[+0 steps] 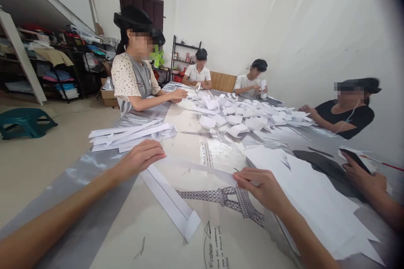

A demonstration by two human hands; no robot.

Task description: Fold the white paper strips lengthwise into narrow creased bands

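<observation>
Between my hands stretches a narrow white paper strip (197, 165), held just above the printed tablecloth (158, 243). My left hand (143, 159) has closed its fingers on the left end, while the right end is pinched between thumb and fingers of my right hand (260, 183). Below my left hand lies a folded paper strip (172, 201) with a turned-up end. A pile of long folded strips (129, 134) rests beyond my left hand. Beside my right forearm is a stack of white paper sheets (309, 193), partly covered by that arm.
Many small folded papers (240, 117) are heaped at the table's middle. One person (135, 71) stands at the left; others sit at the far end and right. At the right edge, another person's hand (362, 176) holds a phone (356, 159). A green stool (27, 119) stands left.
</observation>
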